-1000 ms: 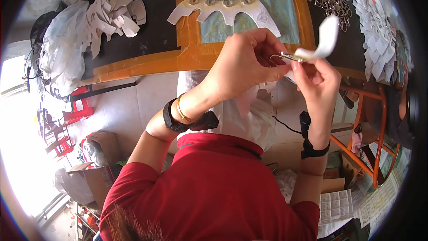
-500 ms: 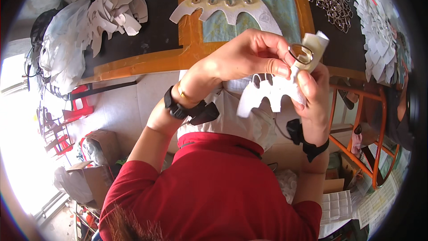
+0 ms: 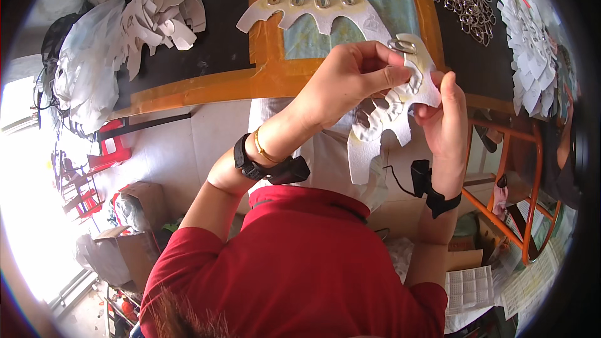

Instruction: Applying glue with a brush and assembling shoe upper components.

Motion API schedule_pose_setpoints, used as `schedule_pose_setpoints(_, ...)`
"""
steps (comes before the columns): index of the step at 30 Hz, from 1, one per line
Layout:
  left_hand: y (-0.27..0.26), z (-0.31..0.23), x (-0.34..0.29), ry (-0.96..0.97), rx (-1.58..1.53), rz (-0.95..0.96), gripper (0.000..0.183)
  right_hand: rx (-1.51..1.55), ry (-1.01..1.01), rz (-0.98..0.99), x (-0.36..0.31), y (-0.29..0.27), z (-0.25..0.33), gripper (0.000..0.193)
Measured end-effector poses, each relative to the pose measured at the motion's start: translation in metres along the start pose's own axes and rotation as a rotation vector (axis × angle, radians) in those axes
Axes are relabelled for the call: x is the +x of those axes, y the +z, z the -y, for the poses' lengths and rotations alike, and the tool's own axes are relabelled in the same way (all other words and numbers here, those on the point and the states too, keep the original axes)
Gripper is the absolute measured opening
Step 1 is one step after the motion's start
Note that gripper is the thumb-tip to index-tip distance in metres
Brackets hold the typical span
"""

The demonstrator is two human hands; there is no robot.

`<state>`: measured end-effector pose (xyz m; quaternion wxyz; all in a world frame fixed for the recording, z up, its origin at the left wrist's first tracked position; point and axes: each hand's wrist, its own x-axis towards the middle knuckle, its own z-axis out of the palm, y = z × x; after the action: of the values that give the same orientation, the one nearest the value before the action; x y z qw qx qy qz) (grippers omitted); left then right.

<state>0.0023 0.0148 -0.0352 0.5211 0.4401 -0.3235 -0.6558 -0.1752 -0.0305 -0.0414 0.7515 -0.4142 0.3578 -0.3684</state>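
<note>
A white scalloped fabric piece (image 3: 364, 155) with oval metal rings along one edge hangs between my hands, just in front of the table edge. My left hand (image 3: 354, 78) pinches its upper part, thumb against a yellowish patch beside a ring. The topmost metal ring (image 3: 401, 45) stands out past my left fingertips. My right hand (image 3: 446, 116) grips the piece's right side, its other fingers partly hidden behind the fabric. On the table beyond lies a similar scalloped piece (image 3: 325, 17), laid out flat with several rings along its far edge.
A heap of metal rings (image 3: 460, 3) lies at the table's far right, beside stacked white pieces (image 3: 532, 56). Loose white pieces (image 3: 164, 15) and a clear plastic bag (image 3: 91, 62) are at the left. An orange metal stool frame (image 3: 535, 194) stands at right.
The fabric piece has turned from edge-on and curled to more face-on, its lower end dropping. The right thumb has lifted, and the left fingers have shifted to the patch below the top ring.
</note>
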Motion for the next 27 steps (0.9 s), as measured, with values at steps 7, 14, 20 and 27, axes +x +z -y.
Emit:
schedule_pose_setpoints(7, 0.006, 0.007, -0.004, 0.195, 0.037, -0.057, 0.017, -0.403, -0.087, -0.077, -0.01, 0.016, 0.01, 0.014)
schedule_pose_setpoints(14, 0.001, 0.007, -0.001, -0.214, -0.463, 0.282, 0.016, 0.131, 0.152, 0.12, -0.013, 0.012, 0.011, 0.013)
schedule_pose_setpoints(20, 0.009, 0.01, -0.004, 0.004, -0.347, 0.026, 0.016, 0.077, 0.02, -0.015, -0.013, 0.022, 0.006, 0.025)
schedule_pose_setpoints(27, 0.015, 0.012, -0.008, 0.378, 0.08, -0.191, 0.014, -0.362, -0.211, -0.085, -0.012, 0.021, -0.005, 0.017)
